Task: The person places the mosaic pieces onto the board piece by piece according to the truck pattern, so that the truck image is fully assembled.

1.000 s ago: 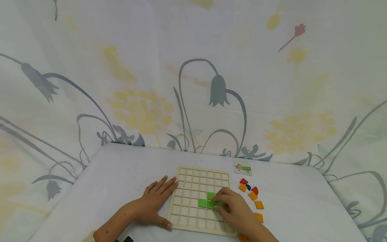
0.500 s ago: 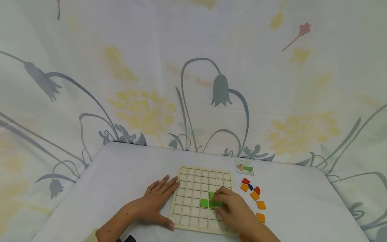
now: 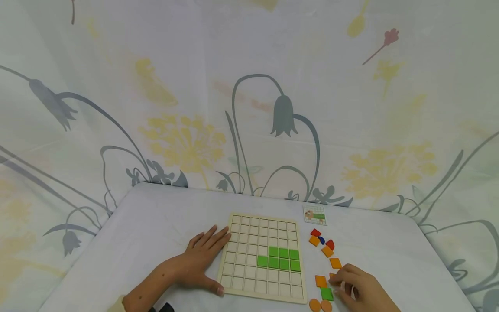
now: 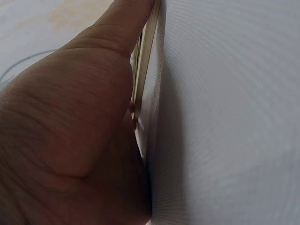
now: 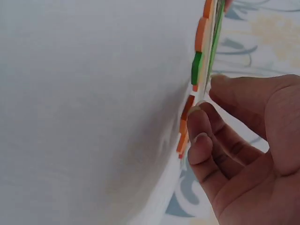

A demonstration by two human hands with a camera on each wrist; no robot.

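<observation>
Since a second ago the right hand has left the pale wooden grid board and now sits over the loose flat pieces to the board's right, uncovering a block of seven green square tiles in the board's cells: three in one row, four in the row below. Going left to right, the left hand lies flat and spread on the white cloth-covered table, fingers straight against the board's left edge and thumb along its near edge, steadying it and holding nothing. The board is a thin frame of small square cells, mostly bare. Beside its near right corner lie an orange square tile, a loose green square tile and two orange rounded pieces. The right hand's fingers are loosely curled just next to the green tile; the wrist view shows the fingertips close to the pieces' edges, closed on nothing yet. Farther back lie more orange squares, red quarter-round pieces and a small picture card. This looks like the picking-up step: next the fingers would need to pinch one thin, smooth tile by its edges.
</observation>
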